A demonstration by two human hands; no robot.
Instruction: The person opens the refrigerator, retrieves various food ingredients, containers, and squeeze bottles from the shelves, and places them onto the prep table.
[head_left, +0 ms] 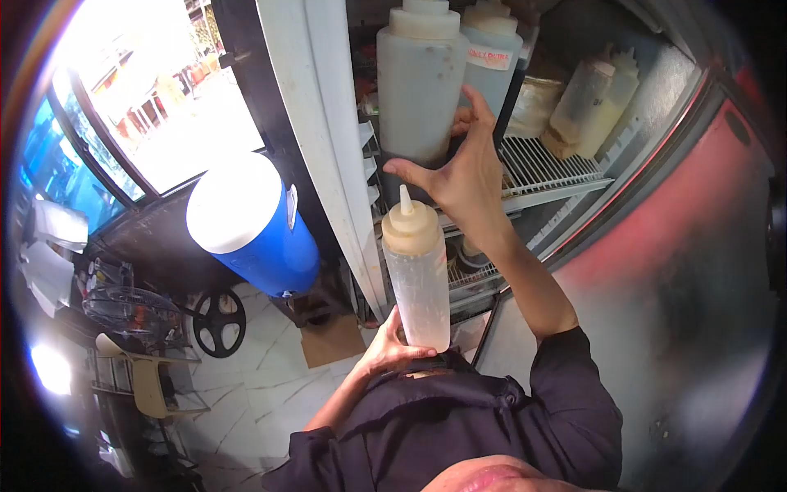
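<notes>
In my left hand (387,351) is a clear squeeze bottle (420,287) with a cream nozzle cap, held near its base in front of my chest. The bottle looks mostly empty, with a cloudy wall. My right hand (469,176) reaches into the fridge, thumb and fingers spread wide beside the lower part of a large squeeze bottle (420,90). Whether it touches that bottle I cannot tell. Behind it stands another squeeze bottle (490,70) bearing a label with red writing.
Two tilted squeeze bottles, one with yellowish contents (602,123), lean on the wire shelf (553,168) near a wrapped container (534,102). The fridge door (656,246) stands open at right. A blue drum cooler (275,238) with a white lid is at left, near a fan (131,310).
</notes>
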